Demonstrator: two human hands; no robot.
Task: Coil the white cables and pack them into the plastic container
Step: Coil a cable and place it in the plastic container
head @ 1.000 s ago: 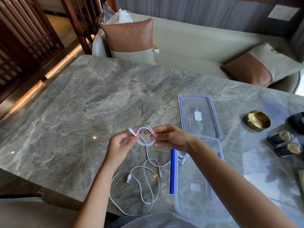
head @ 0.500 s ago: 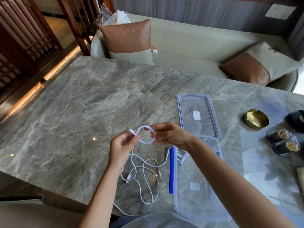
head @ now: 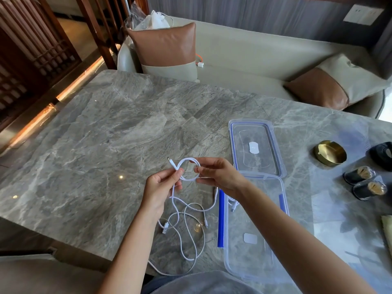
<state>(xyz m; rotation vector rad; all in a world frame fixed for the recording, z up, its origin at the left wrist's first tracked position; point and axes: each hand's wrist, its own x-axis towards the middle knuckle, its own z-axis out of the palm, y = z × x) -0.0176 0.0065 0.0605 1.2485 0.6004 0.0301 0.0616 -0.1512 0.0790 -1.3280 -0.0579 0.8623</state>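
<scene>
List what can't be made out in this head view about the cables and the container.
- Inside of the plastic container: the right forearm covers much of it, hiding most of the cable inside.
- Number of loose white cables: strands overlap in a tangle; cannot tell.
- Loop turns between the left hand and right hand: too thin to count.

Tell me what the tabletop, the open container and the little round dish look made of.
Tabletop: grey veined marble or lookalike stone, polished; it mirrors lights. Container: clear plastic, glossy, with blue trim; the table shows through. Round dish: likely brass, brushed gold sheen.
</scene>
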